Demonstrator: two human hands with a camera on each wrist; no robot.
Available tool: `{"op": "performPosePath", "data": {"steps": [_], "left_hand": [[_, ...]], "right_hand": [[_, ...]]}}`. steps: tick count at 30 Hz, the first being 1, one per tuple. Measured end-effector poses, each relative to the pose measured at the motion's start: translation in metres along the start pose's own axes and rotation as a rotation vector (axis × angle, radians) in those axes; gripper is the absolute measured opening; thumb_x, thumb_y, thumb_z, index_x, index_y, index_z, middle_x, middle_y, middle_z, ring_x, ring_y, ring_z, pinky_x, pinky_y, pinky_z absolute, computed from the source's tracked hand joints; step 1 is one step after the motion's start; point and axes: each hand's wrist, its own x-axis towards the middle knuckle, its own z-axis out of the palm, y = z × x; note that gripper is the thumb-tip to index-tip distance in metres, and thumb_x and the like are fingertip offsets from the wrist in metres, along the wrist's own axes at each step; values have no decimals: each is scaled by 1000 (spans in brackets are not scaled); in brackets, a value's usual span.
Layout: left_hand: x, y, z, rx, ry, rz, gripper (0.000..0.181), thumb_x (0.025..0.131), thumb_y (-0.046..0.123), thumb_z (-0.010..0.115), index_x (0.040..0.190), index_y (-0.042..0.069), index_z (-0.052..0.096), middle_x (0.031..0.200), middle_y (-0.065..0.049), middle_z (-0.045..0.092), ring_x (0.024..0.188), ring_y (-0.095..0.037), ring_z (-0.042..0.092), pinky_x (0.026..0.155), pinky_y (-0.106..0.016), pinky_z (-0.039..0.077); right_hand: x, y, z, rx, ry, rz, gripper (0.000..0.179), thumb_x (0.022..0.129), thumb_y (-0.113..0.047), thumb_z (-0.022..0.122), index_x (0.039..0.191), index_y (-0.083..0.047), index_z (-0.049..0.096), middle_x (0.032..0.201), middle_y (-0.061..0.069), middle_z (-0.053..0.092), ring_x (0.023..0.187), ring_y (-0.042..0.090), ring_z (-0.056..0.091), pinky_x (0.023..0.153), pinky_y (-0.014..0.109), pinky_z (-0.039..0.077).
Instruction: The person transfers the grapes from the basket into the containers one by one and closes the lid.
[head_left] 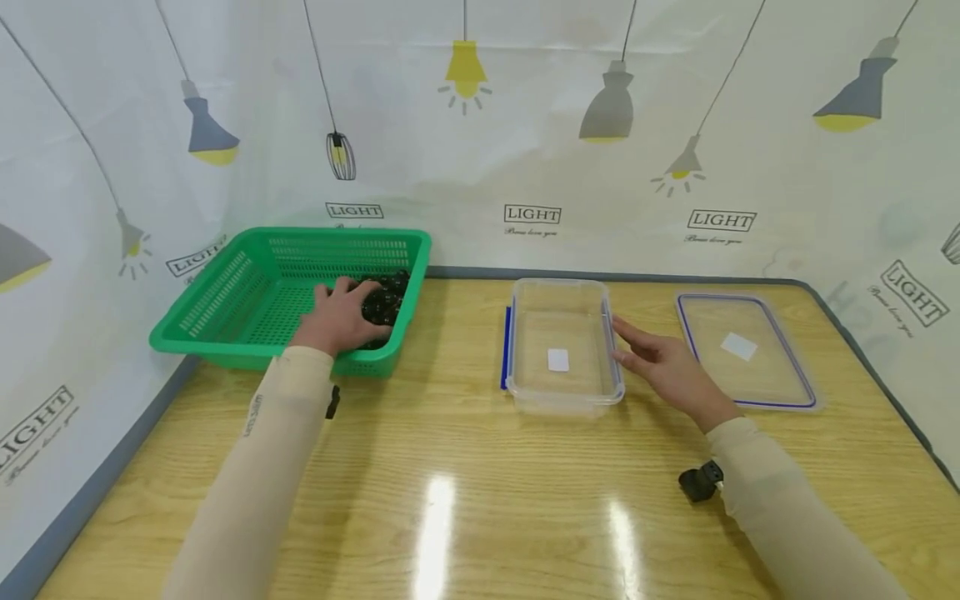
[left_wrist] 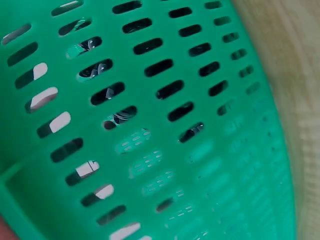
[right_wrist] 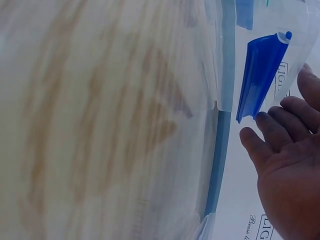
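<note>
In the head view, a green perforated plastic basket stands at the left, with a pile of glossy black, roundish pieces at its right end. My left hand reaches in over its front rim, thumb and fingers spread wide at the pile. Dark bits show through the slots of the basket wall in the left wrist view. A clear lidless plastic box stands in the middle. My right hand has its fingertips at the box's right side, with fingers extended near a blue latch.
A clear lid with a blue seal lies flat right of the box. On the box's left side a blue latch flap hangs out. Behind the wooden table hangs a white curtain printed with lamps.
</note>
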Motion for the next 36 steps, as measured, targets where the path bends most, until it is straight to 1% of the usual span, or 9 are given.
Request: {"op": "performPosePath", "data": {"steps": [2, 5, 8, 12, 15, 19, 26, 31, 36], "left_hand": [[3, 0, 1, -6, 2, 11, 76, 90, 41, 69, 153, 18, 33, 153, -23, 17, 134, -51, 14, 83, -68, 41], [7, 1, 2, -23, -9, 21, 73, 90, 34, 70, 152, 17, 35, 151, -24, 15, 131, -52, 16, 86, -67, 41], [9, 1, 3, -38, -32, 22, 71, 91, 29, 69, 151, 15, 34, 152, -25, 10, 131, -55, 18, 89, -68, 38], [11, 0, 5, -37, -60, 24, 69, 92, 26, 67, 151, 14, 33, 154, -24, 5, 133, -57, 16, 91, -69, 37], [14, -1, 7, -23, -48, 30, 67, 93, 26, 66, 150, 13, 34, 154, -24, 5, 134, -57, 17, 93, -68, 37], [18, 1, 8, -6, -25, 33, 62, 94, 28, 64, 148, 13, 36, 152, -25, 7, 132, -57, 21, 92, -67, 38], [20, 3, 10, -1, -38, 25, 61, 96, 27, 62, 149, 13, 36, 155, -24, 5, 132, -60, 20, 90, -68, 39], [22, 2, 12, 4, -34, 43, 61, 95, 24, 63, 148, 13, 36, 153, -24, 7, 132, -57, 21, 90, -66, 39], [23, 1, 14, -11, -23, 65, 60, 92, 19, 67, 145, 11, 39, 152, -23, 10, 133, -53, 22, 88, -63, 41]], "right_hand": [[1, 0, 1, -2, 5, -13, 55, 101, -24, 57, 149, -3, 38, 155, 9, 31, 138, 33, 34, 107, 43, 32], [1, 0, 1, -4, -1, -11, 56, 102, -25, 57, 150, -5, 37, 155, 9, 31, 138, 33, 34, 107, 44, 32], [2, 0, 1, 3, -12, -4, 57, 102, -27, 56, 151, -7, 37, 156, 8, 30, 139, 33, 33, 108, 45, 31], [3, -3, 1, -5, -21, 11, 57, 102, -28, 56, 151, -8, 36, 156, 6, 30, 139, 34, 33, 108, 47, 31], [2, -5, 0, -19, -21, 18, 57, 102, -28, 56, 151, -9, 36, 156, 5, 31, 138, 35, 34, 108, 47, 31], [2, -5, 0, -21, -15, 19, 56, 102, -27, 56, 151, -10, 37, 155, 5, 31, 138, 34, 34, 108, 46, 32], [0, -3, 0, -3, -17, 30, 57, 102, -28, 56, 152, -10, 36, 156, 5, 30, 139, 33, 32, 109, 46, 31], [0, -3, 0, -3, -18, 34, 57, 102, -28, 56, 152, -10, 35, 156, 5, 30, 139, 33, 33, 108, 46, 31], [-1, -3, 0, 3, -16, 45, 57, 101, -28, 57, 152, -10, 35, 155, 6, 30, 139, 33, 33, 108, 47, 32]]}}
